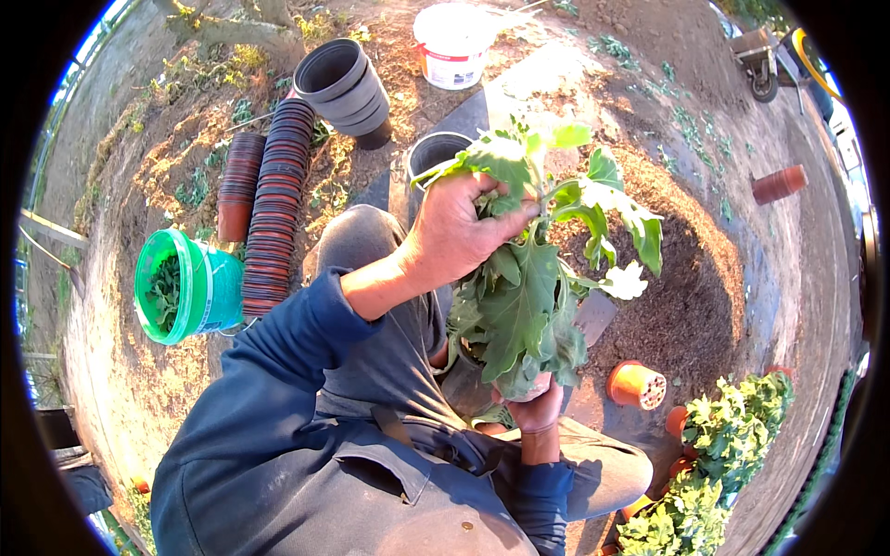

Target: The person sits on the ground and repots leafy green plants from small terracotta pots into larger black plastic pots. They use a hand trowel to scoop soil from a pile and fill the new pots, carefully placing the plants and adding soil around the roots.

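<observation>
A leafy green plant [521, 299] stands upright before me, above my folded legs. My left hand [462, 233] pinches its upper stem between thumb and fingers. Below the leaves, my right hand [539, 410] is closed around the plant's base; leaves cover much of that grip, and whether a pot or bare root ball lies in it I cannot tell. A white flower [624, 280] sticks out at the plant's right side. Behind my left hand stands a black plastic pot [432, 149]. An orange plastic pot [636, 384] lies on its side to the right of the plant.
Dark potting soil [674, 306] is heaped at the right. Long stacks of plastic pots [278, 208] lie at the left, near a green bucket [222, 288] with cut leaves. Stacked black pots [344, 87] and a white bucket [453, 52] stand ahead. Potted plants [730, 431] line the lower right.
</observation>
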Tool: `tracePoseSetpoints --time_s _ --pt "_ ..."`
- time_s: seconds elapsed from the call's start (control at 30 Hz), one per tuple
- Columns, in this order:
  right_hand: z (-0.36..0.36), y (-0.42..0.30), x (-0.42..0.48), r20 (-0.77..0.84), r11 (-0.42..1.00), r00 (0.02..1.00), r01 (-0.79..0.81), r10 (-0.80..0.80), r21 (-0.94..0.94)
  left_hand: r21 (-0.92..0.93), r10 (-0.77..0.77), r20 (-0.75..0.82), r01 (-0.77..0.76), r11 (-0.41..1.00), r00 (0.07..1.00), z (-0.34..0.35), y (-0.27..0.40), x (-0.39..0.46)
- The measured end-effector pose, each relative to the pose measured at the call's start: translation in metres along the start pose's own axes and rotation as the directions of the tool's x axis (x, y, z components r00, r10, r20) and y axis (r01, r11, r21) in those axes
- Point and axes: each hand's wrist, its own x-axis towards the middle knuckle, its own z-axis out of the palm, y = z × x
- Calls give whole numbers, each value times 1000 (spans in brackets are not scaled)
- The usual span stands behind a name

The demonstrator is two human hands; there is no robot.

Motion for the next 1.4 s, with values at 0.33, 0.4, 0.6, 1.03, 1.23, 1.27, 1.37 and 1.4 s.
tracePoseSetpoints --time_s 0.33,0.4,0.6,1.03,1.23,1.27,1.37,1.4 --pt "18 -4 -7 53 955 955 294 -292 -45 305 223 43 -225 925 974 -23 3 -10" --pt "24 -5 -11 103 953 953 294 -286 -77 358 359 22 -343 868 933 -24 -7 -6" --pt "29 -8 -14 89 940 956 291 -280 -177 554 415 213 -460 694 884 -36 -12 7" --pt "51 -2 -11 66 999 998 9 -6 -41 262 94 -81 -70 963 992 -48 -20 -4" --pt "58 1 -8 194 974 968 -188 162 125 242 -20 -449 143 960 893 -155 -32 -31" --pt "58 2 -9 164 974 974 -177 154 140 507 96 -489 193 840 867 -197 -50 -44" --pt "67 1 -11 242 966 960 -186 140 178 831 260 -479 338 442 838 -342 -78 -111" --pt "63 0 -10 199 968 973 -159 120 196 824 250 -560 503 259 790 -368 -79 -133"
